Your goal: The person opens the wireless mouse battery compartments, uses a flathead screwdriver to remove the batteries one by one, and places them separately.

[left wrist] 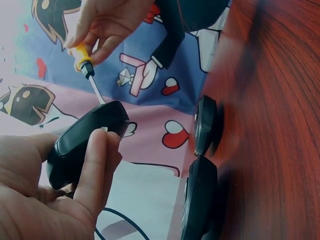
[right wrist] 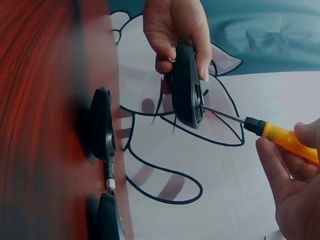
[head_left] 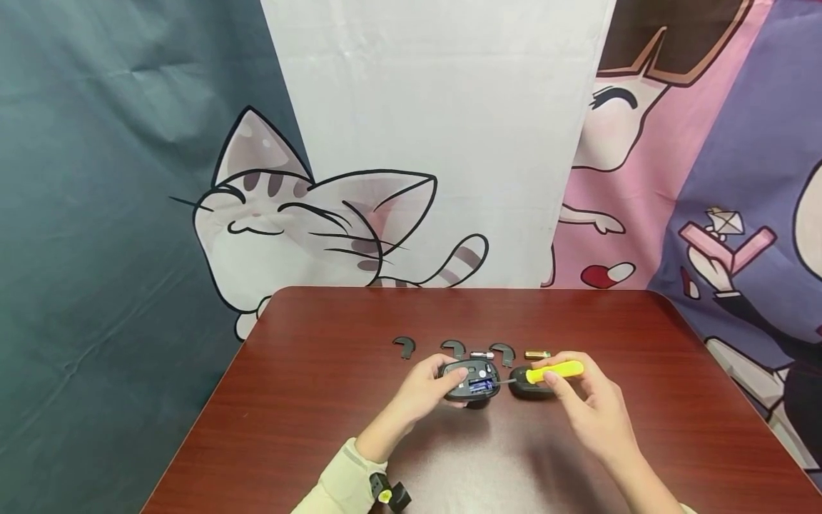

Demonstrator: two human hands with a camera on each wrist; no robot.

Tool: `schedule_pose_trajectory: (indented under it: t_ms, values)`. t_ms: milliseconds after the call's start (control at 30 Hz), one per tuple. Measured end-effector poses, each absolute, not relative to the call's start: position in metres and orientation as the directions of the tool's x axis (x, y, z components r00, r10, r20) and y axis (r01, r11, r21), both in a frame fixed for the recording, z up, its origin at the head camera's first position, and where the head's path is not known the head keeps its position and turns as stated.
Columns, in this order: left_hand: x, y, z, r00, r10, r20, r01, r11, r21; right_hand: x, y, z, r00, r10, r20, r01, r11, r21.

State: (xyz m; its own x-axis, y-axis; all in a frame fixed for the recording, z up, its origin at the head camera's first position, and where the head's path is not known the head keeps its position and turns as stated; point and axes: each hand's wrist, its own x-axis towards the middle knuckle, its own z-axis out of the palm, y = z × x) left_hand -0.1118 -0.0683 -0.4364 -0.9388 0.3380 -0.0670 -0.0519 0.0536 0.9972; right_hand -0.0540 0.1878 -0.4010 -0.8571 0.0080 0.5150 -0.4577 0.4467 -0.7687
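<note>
My left hand (head_left: 424, 384) grips a black computer mouse (head_left: 457, 391), its underside turned up toward the head camera. Blue batteries (head_left: 481, 386) lie in the mouse's uncovered compartment. With my right hand (head_left: 600, 407) I hold a screwdriver (head_left: 557, 370) by its yellow handle. Its metal shaft (right wrist: 223, 114) reaches across to the mouse, the tip right at the compartment opening in the right wrist view. From the left wrist view, the mouse's dark top shell (left wrist: 85, 142) shows between thumb and fingers, and the raised mouse is above the table.
A second black mouse (head_left: 529, 387) rests on the table (head_left: 321, 428) beside the screwdriver; a third (head_left: 478, 404) is partly hidden below the held one. Behind them lie three curved black covers (head_left: 404, 346), a silvery battery (head_left: 481, 355) and a gold-coloured battery (head_left: 537, 354).
</note>
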Motion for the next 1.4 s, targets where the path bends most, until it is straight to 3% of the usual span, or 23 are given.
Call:
schedule_pose_trajectory:
  t_ms: [367,500,633,800,933,1033,1167,1400]
  values:
    - [-0.111,-0.069,-0.437,-0.943,0.328,-0.051,-0.033,0.06,0.998,-0.052,0.171,-0.402,-0.702,-0.09,0.707,-0.625,0.555,-0.549]
    - [-0.11,-0.069,-0.436,-0.947,0.318,-0.045,-0.023,0.073,0.997,-0.051,0.166,-0.402,-0.685,-0.102,0.721,-0.631,0.578,-0.518]
    - [-0.11,-0.07,-0.435,-0.949,0.312,-0.039,-0.017,0.074,0.997,-0.052,0.168,-0.399,-0.71,-0.086,0.699,-0.62,0.547,-0.562]
    - [-0.111,-0.073,-0.435,-0.951,0.308,-0.029,-0.02,0.03,0.999,-0.053,0.177,-0.396,-0.836,0.016,0.548,-0.469,0.497,-0.73]
    - [-0.112,-0.075,-0.433,-0.95,0.311,-0.011,-0.01,0.003,1.0,-0.053,0.183,-0.395,-0.921,0.078,0.382,-0.329,0.37,-0.869]
    - [-0.111,-0.076,-0.43,-0.948,0.318,0.001,-0.002,-0.007,1.0,-0.054,0.186,-0.396,-0.935,0.078,0.345,-0.329,0.166,-0.929]
    - [-0.109,-0.077,-0.427,-0.946,0.325,0.014,0.012,-0.009,1.0,-0.056,0.187,-0.399,-0.928,0.064,0.368,-0.372,-0.064,-0.926]
    - [-0.107,-0.079,-0.424,-0.941,0.335,0.041,0.035,-0.025,0.999,-0.055,0.189,-0.402,-0.911,0.029,0.413,-0.408,-0.22,-0.886]
